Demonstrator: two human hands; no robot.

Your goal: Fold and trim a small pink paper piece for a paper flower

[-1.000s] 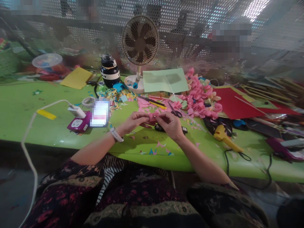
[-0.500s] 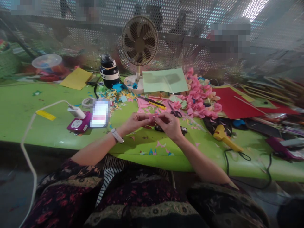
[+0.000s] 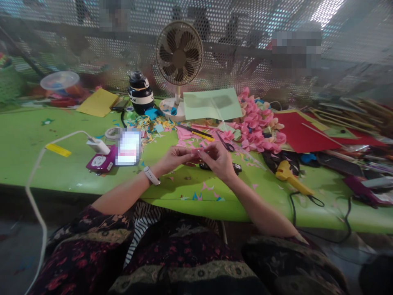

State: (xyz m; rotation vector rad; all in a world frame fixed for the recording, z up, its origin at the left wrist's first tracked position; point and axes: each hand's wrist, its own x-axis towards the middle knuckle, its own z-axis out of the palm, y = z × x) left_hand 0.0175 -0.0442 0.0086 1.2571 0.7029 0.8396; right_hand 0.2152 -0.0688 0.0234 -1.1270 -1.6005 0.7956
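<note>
A small piece of pink paper (image 3: 196, 151) is pinched between the fingertips of both hands, above the green table. My left hand (image 3: 175, 158) grips its left side, with a pale watch strap on the wrist. On the other side my right hand (image 3: 219, 160) pinches it with thumb and forefinger. The fingers hide part of the paper, so its exact shape is unclear. Under my right hand lies a black object (image 3: 237, 167), partly covered. Scissors (image 3: 228, 146) with dark handles rest just beyond that hand, close to pink paper scraps (image 3: 184, 134) and a yellow-and-black pen-like tool (image 3: 202, 134).
Farther back stand a fan (image 3: 179, 55) and a black bottle (image 3: 141, 94). Pink paper petals (image 3: 260, 123) are heaped at right, beside red paper (image 3: 302, 133). A yellow glue gun (image 3: 291, 178) lies at right. A lit phone (image 3: 128, 148) and purple power adapter (image 3: 102, 164) sit at left.
Both hands stay in nearly the same place. The pink paper has turned slightly between the fingertips and shows less of its surface.
</note>
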